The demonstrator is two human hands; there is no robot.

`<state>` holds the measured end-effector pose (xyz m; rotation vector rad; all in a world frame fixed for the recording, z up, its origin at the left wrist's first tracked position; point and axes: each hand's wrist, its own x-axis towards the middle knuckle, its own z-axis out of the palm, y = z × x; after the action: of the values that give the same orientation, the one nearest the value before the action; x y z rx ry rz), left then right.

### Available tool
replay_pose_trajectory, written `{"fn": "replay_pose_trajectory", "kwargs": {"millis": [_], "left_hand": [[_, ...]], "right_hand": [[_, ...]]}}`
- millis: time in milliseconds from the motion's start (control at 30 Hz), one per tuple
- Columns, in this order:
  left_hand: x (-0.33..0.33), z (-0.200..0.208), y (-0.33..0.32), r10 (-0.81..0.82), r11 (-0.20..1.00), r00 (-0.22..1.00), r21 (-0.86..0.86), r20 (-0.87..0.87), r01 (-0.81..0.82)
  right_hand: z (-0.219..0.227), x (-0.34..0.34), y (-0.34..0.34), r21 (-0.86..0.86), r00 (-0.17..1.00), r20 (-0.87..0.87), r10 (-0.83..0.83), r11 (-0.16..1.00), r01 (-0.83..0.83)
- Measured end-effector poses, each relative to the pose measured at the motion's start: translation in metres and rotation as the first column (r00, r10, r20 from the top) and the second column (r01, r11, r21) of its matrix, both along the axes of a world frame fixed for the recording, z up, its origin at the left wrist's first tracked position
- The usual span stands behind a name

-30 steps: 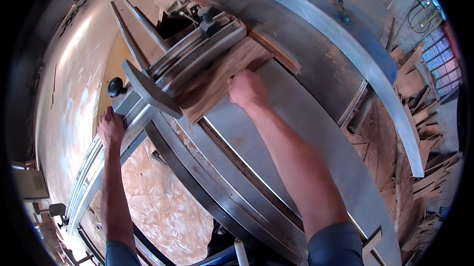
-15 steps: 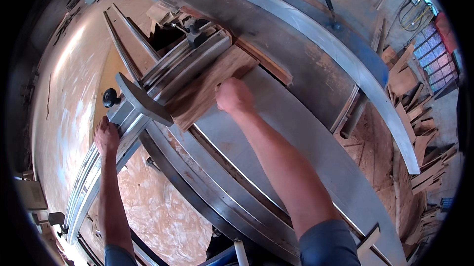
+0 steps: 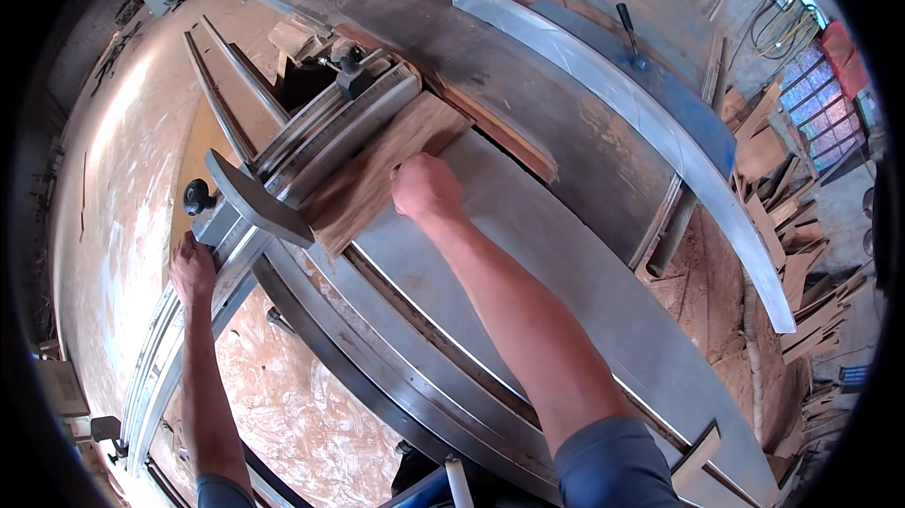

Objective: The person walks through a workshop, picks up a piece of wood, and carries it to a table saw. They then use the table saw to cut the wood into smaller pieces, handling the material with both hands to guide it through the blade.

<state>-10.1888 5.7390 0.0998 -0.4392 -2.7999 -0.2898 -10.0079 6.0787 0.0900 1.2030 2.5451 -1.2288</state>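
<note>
A flat brown wooden board (image 3: 382, 169) lies on the grey metal sliding table of a saw, along a silver crosscut fence (image 3: 330, 131). My right hand (image 3: 426, 188) is closed in a fist at the board's near edge, fingers curled against the wood; the fingertips are hidden. My left hand (image 3: 192, 270) is wrapped around the long metal rail (image 3: 170, 334) of the fence, just below a black knob (image 3: 197, 196). A grey flip stop (image 3: 255, 199) crosses the fence between my hands, next to the board's left end. A black clamp block (image 3: 354, 82) sits at the fence's far end.
A reddish wooden strip (image 3: 500, 136) lies beyond the board on the dark fixed table (image 3: 584, 131). A long silver metal fence (image 3: 641, 93) curves across the right. Wood offcuts (image 3: 815, 310) are heaped at far right. A dusty floor (image 3: 302, 395) shows below the rails.
The board, crosscut fence and both my hands have shifted slightly up-left, away from me, relative to the reddish strip. My grips look the same. The whole view has also turned a little.
</note>
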Motion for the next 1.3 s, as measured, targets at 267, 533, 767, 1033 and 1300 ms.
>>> {"fn": "replay_pose_trajectory", "kwargs": {"millis": [267,533,767,1033,1300], "left_hand": [[-0.002,-0.002,-0.006,-0.021,0.998,0.999,-0.061,-0.044,0.019],[0.004,0.002,-0.001,0.029,0.998,0.999,-0.064,0.013,-0.028],[0.001,0.0,-0.006,0.003,0.998,1.0,-0.059,0.002,-0.003],[0.004,0.001,-0.007,-0.02,1.0,1.0,0.01,-0.001,0.02],[0.001,-0.001,-0.01,-0.019,1.0,1.0,-0.003,-0.023,0.019]], "right_hand": [[-0.007,-0.002,-0.001,0.009,0.999,-0.052,-0.015,1.0,0.016],[-0.01,0.0,-0.003,0.119,1.0,-0.008,-0.012,0.993,0.012],[-0.001,0.0,-0.002,0.013,1.0,-0.018,0.004,1.0,-0.004],[-0.012,-0.006,-0.002,0.048,1.0,-0.015,-0.027,0.998,0.028],[-0.012,-0.008,-0.001,0.021,0.999,0.013,-0.037,0.999,0.037]]}}
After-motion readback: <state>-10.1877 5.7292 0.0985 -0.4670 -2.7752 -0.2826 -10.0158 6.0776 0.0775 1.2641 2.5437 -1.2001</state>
